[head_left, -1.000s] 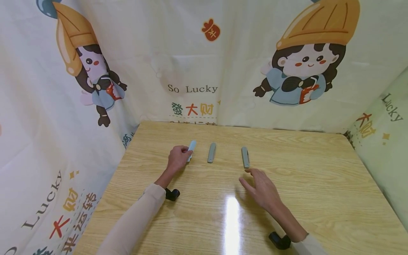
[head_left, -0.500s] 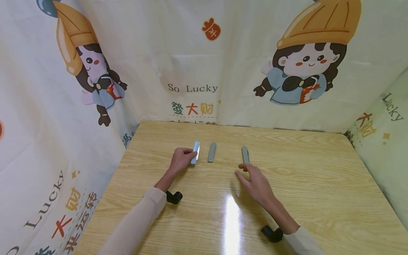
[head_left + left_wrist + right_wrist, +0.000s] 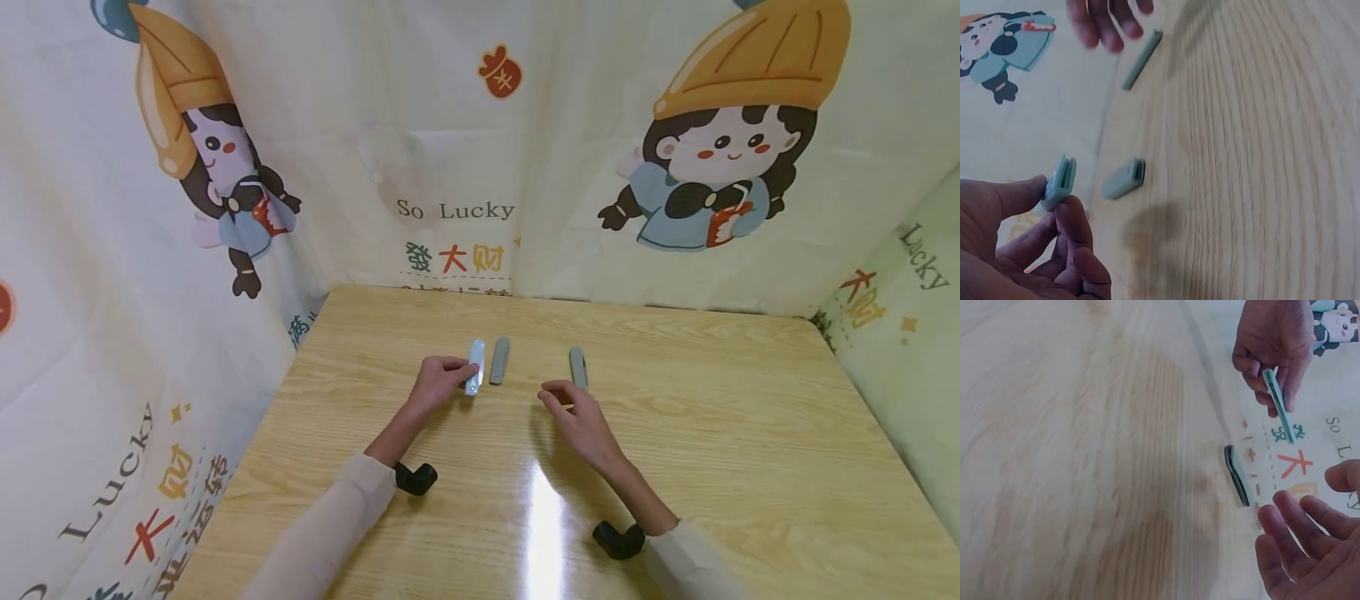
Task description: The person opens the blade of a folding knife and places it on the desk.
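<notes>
My left hand (image 3: 438,385) pinches a light blue folding knife (image 3: 477,352) between thumb and fingers, raised a little above the table. In the left wrist view this knife (image 3: 1060,183) shows the long slot in its handle, and it looks folded. Just to its right lies a grey-green folding knife (image 3: 499,361). Another grey-green folding knife (image 3: 577,365) lies farther right, its lower end close behind my right hand (image 3: 587,423). That hand hovers over the table with fingers loosely bent and holds nothing; the right wrist view shows its spread fingers (image 3: 1291,534).
The wooden table (image 3: 712,433) reaches a printed cloth (image 3: 450,150) hanging at the back and both sides. Black wrist mounts (image 3: 416,479) jut from both forearms. A bright light reflection (image 3: 545,525) lies on the table between the arms.
My left hand has carried the light blue knife rightwards, lifted and closer to the middle grey-green knife. My right hand has shifted left, past the lower end of the right-hand knife.
</notes>
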`<action>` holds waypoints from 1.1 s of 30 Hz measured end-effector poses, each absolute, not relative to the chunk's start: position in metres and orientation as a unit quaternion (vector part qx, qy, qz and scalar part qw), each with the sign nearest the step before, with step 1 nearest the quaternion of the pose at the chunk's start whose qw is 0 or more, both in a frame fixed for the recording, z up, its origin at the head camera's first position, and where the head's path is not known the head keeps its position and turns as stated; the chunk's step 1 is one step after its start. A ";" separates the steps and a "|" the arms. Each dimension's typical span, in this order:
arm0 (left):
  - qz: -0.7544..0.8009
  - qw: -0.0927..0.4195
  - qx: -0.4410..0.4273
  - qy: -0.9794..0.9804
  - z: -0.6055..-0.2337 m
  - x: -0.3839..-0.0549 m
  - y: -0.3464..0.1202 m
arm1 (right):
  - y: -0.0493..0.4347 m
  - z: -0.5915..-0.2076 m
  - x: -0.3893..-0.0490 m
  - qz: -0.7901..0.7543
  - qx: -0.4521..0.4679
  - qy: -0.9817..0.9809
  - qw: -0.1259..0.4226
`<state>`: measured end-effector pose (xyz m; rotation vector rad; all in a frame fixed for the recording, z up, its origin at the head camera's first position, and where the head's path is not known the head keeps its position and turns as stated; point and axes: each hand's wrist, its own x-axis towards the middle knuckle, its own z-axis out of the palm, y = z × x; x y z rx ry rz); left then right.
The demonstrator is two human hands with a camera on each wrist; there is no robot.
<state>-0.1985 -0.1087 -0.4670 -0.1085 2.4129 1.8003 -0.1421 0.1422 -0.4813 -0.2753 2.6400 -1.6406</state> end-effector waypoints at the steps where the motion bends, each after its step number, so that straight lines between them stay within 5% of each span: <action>1: 0.600 0.067 -0.032 0.796 -0.467 -0.198 -0.107 | 0.140 -0.481 -0.144 -0.533 -0.085 0.842 0.013; 33: 0.636 0.118 0.038 0.762 -0.469 -0.175 -0.077 | 0.103 -0.480 -0.172 -0.652 -0.018 0.751 0.100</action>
